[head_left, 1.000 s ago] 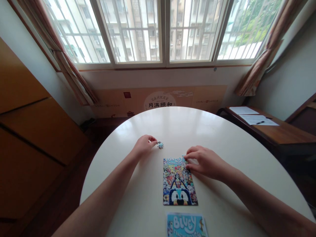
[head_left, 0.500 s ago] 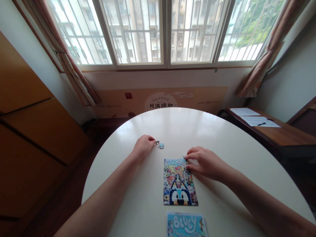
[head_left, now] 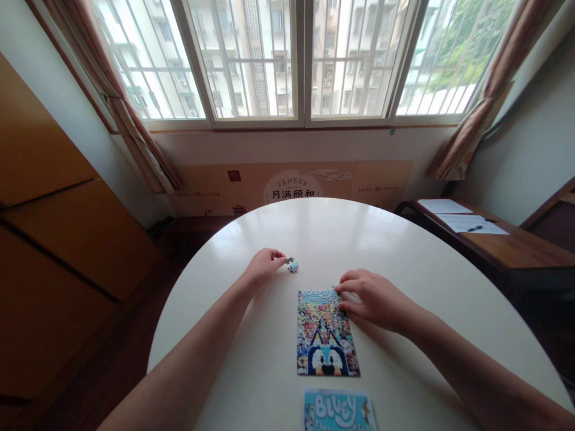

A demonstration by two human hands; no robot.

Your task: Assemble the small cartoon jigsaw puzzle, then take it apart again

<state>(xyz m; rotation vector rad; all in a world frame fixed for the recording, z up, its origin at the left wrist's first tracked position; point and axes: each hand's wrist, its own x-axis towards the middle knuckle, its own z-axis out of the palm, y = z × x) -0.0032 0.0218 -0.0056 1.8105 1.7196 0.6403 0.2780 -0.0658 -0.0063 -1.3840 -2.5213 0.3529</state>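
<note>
**Two hands at a Bluey jigsaw puzzle (head_left: 327,335) on a round table (head_left: 215,371)**

Beyond the puzzle's far-left corner, the left hand (head_left: 265,265) pinches a grey jigsaw piece (head_left: 290,260) beside loose blue pieces (head_left: 293,268). Nearer the wearer than the puzzle lies a Bluey card (head_left: 339,410). At its far-right corner, the right hand (head_left: 375,297) has thumb and fingers apart; whether it grips the small blue piece (head_left: 334,288) there, I cannot tell. Light, level fingertip pressure should best keep the joined pieces flat.
</note>
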